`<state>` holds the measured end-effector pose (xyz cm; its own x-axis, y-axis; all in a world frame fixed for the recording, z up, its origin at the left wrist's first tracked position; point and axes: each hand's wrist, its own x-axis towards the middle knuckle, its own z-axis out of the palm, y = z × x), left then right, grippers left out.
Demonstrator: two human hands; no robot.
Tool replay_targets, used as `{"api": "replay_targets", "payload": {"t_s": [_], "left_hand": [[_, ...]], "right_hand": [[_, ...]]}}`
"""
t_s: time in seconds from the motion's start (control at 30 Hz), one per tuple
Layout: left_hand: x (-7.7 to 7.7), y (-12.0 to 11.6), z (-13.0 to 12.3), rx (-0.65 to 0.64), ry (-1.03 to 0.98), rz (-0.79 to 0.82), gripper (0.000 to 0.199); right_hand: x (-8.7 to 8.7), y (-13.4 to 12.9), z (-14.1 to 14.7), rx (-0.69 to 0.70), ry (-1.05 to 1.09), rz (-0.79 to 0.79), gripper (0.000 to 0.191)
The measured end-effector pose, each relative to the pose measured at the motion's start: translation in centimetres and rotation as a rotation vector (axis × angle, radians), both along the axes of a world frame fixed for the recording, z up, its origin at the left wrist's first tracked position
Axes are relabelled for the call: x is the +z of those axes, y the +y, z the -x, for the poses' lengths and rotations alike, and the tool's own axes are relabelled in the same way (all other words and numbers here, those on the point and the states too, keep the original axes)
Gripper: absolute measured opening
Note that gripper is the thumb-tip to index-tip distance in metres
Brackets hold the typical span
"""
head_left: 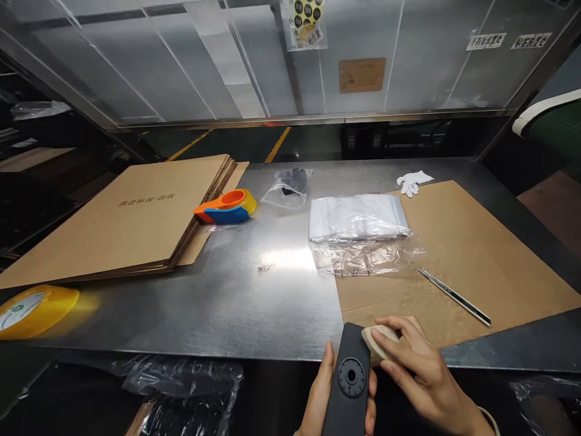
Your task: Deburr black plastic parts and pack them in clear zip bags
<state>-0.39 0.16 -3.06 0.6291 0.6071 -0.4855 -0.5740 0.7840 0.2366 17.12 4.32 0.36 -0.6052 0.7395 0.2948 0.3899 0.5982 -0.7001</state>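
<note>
Device (345, 384) within half-curled left hand (318, 393), beige pad (380, 342) pinched in right hand (424, 369).

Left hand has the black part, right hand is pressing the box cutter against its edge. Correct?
Not the cutter: the right hand has a pale, cloth-like pad against the edge of the black part, per the head view. The box cutter lies on the cardboard sheet. The left hand does have the black part.

8月: stickers (305, 13) | 手指套放置处: left label (486, 41) | 标签放置处: right label (531, 40) | …科技-回收: cardboard stack (136, 224) | green logo: tape (54, 306)
</note>
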Motion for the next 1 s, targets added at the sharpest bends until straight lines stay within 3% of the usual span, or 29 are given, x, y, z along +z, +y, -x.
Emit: {"api": "replay_targets", "payload": {"t_s": [0.13,0.37,0.5,0.63,0.73,0.83,1.0], "left_hand": [[-0.6,-0.1,-0.5,-0.043,0.072,0.078,0.096],[-1.7,-0.5,-0.7,-0.077,0.022,-0.008,0.089],[-1.5,-0.9,-0.3,0.021,0.262,-0.194,0.088],[-0.9,-1.2,-0.6,0.178,0.472,-0.213,0.064],[-0.3,-0.9,-1.0,0.329,0.351,-0.073,0.058],[0.5,-0.3,-1.0,0.402,0.162,0.105,0.058],[1.0,0.3,-0.6,0.446,-0.063,0.125,0.047]], "right_hand": [[0.3,-0.1,0.3,0.128,-0.054,-0.018,0.053],[-0.5,0.3,0.7,-0.005,-0.078,-0.036,0.049],[-0.5,0.2,1.2,-0.062,-0.136,-0.064,0.045],[0.9,-0.1,2.5,-0.122,-0.316,-0.113,0.035],[1.3,-1.2,3.9,-0.094,-0.371,-0.221,0.03],[0.1,-3.4,5.1,-0.034,-0.303,-0.375,0.024],[-2.5,-6.3,5.3,-0.069,-0.149,-0.238,0.025]]}}
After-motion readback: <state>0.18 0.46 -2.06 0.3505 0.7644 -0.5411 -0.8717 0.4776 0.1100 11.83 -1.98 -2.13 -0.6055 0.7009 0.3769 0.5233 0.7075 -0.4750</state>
